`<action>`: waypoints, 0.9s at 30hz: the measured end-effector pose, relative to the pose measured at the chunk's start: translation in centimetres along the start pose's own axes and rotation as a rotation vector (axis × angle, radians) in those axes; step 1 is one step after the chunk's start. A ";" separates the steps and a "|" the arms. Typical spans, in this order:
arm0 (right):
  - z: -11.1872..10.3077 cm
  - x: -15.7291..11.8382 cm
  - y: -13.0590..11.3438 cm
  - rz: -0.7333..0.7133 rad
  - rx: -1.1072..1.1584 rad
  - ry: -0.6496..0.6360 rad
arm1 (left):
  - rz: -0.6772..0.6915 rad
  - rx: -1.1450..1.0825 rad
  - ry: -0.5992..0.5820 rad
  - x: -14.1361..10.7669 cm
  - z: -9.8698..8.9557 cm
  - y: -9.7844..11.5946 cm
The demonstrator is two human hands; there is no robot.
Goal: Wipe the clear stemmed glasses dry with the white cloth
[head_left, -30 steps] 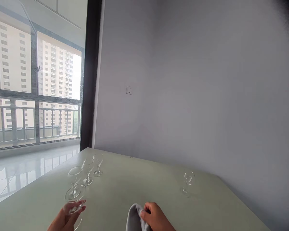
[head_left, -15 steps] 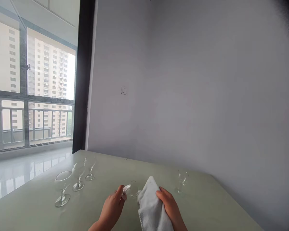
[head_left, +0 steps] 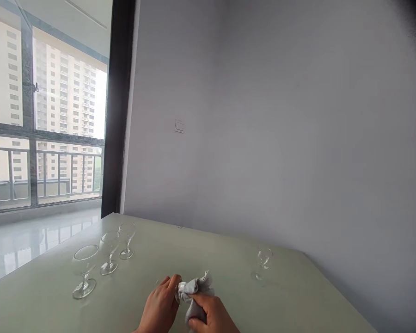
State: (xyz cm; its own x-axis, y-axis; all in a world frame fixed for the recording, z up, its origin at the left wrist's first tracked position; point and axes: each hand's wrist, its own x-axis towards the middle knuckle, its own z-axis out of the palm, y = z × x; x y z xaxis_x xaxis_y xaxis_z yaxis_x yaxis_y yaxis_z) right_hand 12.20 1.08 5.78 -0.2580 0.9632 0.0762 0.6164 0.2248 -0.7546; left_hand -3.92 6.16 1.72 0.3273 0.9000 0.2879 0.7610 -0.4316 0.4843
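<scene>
Low over the near middle of the table, my left hand (head_left: 161,303) is closed on a stemmed glass (head_left: 180,287), of which only a little clear glass shows. My right hand (head_left: 211,314) grips a grey-white cloth (head_left: 199,289), bunched up against the glass right beside my left fingers. The cloth and my fingers hide most of the glass, so its bowl cannot be made out.
Three stemmed glasses stand upright at the left: a near one (head_left: 85,268), a middle one (head_left: 109,252) and a far one (head_left: 126,240). Another stemmed glass (head_left: 262,262) stands at the right. The pale green table (head_left: 229,259) meets a grey wall behind.
My right hand has moved left and brought the cloth from hanging loosely to being bunched around the glass. My left hand still holds the glass. The view has shifted slightly.
</scene>
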 end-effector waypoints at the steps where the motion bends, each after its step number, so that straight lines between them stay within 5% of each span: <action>1: 0.1 0.1 0.2 -0.029 0.012 -0.036 | 0.020 0.011 -0.020 0.0 0.0 0.1; 4: 0.8 0.4 1.1 -0.141 0.097 -0.082 | 0.051 0.051 -0.085 -0.1 0.0 0.4; 6: 1.3 0.6 1.6 -0.147 0.206 0.000 | 0.097 0.075 -0.054 -0.1 -0.1 0.3; 9: 1.8 0.6 2.1 -0.016 0.518 0.154 | 0.306 0.190 0.206 0.1 0.0 -0.3; 12: 1.9 0.5 2.3 0.065 0.902 0.123 | 0.437 0.326 0.507 0.3 0.0 -0.6; 15: 1.7 0.1 1.9 0.034 0.804 0.079 | 0.343 0.389 0.322 0.2 -0.6 -0.3; 17: 1.4 -0.1 1.5 -0.047 0.472 0.042 | 0.281 0.398 0.126 0.0 -1.1 0.0; 22: 0.4 0.1 1.3 -0.206 -0.266 -0.089 | 0.299 0.389 -0.033 -0.3 -1.7 -0.2; 25: 0.7 0.5 1.9 -0.163 -0.111 -0.047 | 0.321 0.390 0.012 0.0 -1.8 -0.3; 27: 1.4 0.8 2.5 -0.046 0.236 0.044 | 0.409 0.388 0.200 0.1 -2.0 -0.1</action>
State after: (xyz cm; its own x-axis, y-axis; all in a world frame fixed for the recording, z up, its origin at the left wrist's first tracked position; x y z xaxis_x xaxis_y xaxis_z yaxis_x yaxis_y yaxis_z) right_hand 12.47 2.19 3.08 -0.2459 0.9594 0.1382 0.4125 0.2326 -0.8808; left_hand -5.12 6.19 3.34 0.5533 0.6205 0.5557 0.7570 -0.6529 -0.0248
